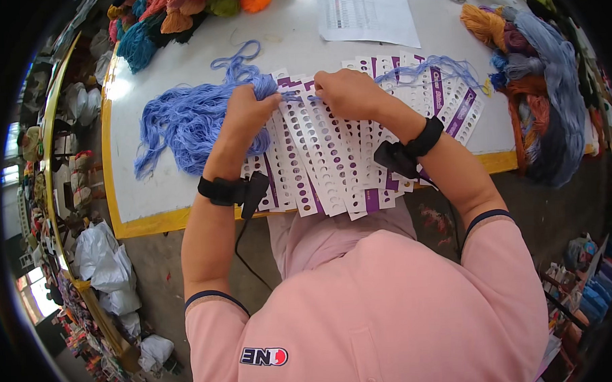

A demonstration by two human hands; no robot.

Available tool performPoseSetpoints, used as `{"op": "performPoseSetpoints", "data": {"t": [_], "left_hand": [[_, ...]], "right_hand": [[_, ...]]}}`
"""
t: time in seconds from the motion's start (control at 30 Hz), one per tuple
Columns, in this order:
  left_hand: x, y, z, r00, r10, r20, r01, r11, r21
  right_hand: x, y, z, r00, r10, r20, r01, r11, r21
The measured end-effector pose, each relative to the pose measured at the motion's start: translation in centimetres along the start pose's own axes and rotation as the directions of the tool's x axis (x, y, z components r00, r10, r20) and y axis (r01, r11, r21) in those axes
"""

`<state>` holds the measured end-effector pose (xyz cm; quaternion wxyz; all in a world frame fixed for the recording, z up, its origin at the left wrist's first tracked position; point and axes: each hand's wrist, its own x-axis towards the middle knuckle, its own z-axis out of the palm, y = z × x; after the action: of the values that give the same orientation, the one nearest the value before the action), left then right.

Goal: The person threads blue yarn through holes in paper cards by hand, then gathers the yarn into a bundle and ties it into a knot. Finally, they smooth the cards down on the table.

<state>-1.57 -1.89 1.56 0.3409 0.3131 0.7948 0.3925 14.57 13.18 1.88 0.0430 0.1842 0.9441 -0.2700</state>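
My left hand (246, 112) is closed around a bunch of blue embroidery thread (192, 124), whose loose mass spreads over the table to its left. My right hand (348, 94) is pinched at the top of a fan of white punched thread cards (325, 167) with purple bands. A short stretch of blue strands shows between the two hands, seemingly held by the right fingertips too, though the exact grip is small to see. More blue strands (443, 66) run beyond the right hand over the upper ends of the cards.
Multicoloured thread hanks (172, 14) lie at the table's far left. Other hanks (541, 82) hang over its right edge. A printed sheet (367, 14) lies at the back. The white table (134, 197) has a yellow edge. White plastic bags (106, 262) stand at left.
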Motion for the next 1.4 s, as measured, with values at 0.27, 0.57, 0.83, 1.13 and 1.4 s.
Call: {"op": "performPoseSetpoints", "data": {"t": [0.27,0.57,0.83,1.13,1.4], "left_hand": [[-0.7,-0.5,1.2,0.996,0.025,-0.089,-0.022,0.999,0.037],[-1.1,0.4,0.0,0.953,-0.156,0.258,0.294,0.666,-0.685],[-0.9,0.0,-0.3,0.940,-0.096,0.328,0.294,0.716,-0.633],[-1.3,1.5,0.3,0.906,0.047,0.421,0.242,0.758,-0.605],[-0.9,0.1,-0.3,0.982,0.014,0.187,0.050,0.941,-0.335]], "right_hand": [[0.0,0.3,0.9,0.996,-0.043,-0.075,0.048,0.996,0.079],[-0.8,0.8,1.8,0.980,-0.101,-0.170,0.108,0.994,0.032],[-0.9,0.8,2.6,0.942,-0.091,-0.323,0.102,0.995,0.018],[-0.9,1.0,2.3,0.936,-0.103,-0.336,0.115,0.993,0.016],[0.1,0.2,0.4,1.000,-0.017,0.025,0.013,0.989,0.148]]}}
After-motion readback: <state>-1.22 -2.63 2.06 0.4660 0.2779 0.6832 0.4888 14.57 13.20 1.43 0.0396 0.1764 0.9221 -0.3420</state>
